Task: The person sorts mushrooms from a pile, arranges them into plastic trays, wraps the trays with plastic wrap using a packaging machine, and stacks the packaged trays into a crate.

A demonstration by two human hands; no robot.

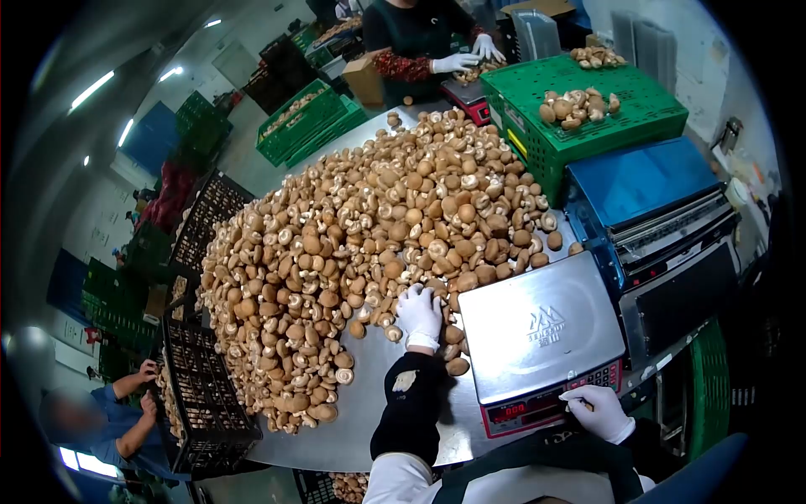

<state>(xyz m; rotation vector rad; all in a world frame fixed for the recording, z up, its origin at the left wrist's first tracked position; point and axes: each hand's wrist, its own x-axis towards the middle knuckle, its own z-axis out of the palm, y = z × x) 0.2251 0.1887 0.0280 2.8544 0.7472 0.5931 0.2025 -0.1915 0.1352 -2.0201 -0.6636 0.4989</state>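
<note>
My left hand [418, 315], in a white glove, reaches to the near edge of a big heap of brown shiitake mushrooms [395, 214]. Its fingers are stretched out over the mushrooms, with the tips partly hidden among them; no mushroom is visibly gripped. At the front panel of a red digital scale [531, 412] is my right hand [598, 412], also gloved in white. Thumb and forefinger are a little apart beside the keys, holding nothing that I can see. The scale's bare steel pan [541, 328] lies between my hands, and its red display is lit.
A blue tray-sealing machine [655, 197] stands right of the scale. Behind it, mushrooms lie on an upturned green crate [588, 109]. Across the steel table, a co-worker's gloved hands [470, 57] handle mushrooms on another scale. Another person [117, 420] holds a black crate [206, 395] at left.
</note>
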